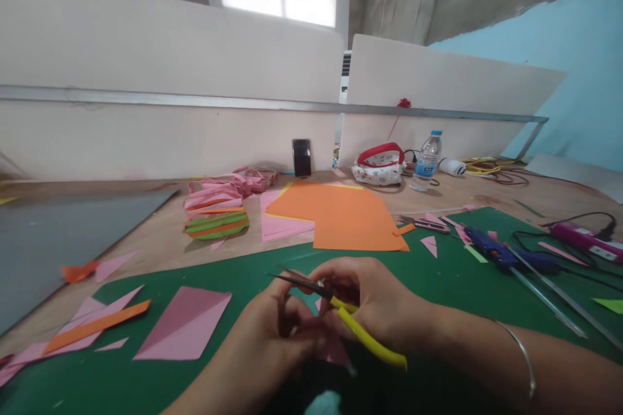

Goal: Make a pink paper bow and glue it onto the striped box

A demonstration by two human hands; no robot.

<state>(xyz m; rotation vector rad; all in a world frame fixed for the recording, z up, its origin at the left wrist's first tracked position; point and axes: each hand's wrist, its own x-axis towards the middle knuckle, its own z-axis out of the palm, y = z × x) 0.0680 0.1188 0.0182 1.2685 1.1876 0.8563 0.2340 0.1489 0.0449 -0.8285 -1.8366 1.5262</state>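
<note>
Yellow-handled scissors point(372, 342) are in my right hand point(389, 298), their dark blades pointing left across the fingers of my left hand point(265, 334). Between my two hands is a small piece of pink paper point(337, 348), pinched by the curled fingers of my left hand and partly hidden by both hands. To the left, a flat pink paper sheet point(182, 324) lies on the green cutting mat point(263, 266). Farther left are pink paper scraps and an orange paper strip point(97, 326).
Orange paper sheets point(350, 214) lie beyond the mat, beside bundled pink strips point(219, 194). A phone point(302, 157), a pouch point(377, 172) and a water bottle point(427, 162) stand near the white partition. At right are a blue glue gun point(491, 248), small snips point(426, 225) and cables.
</note>
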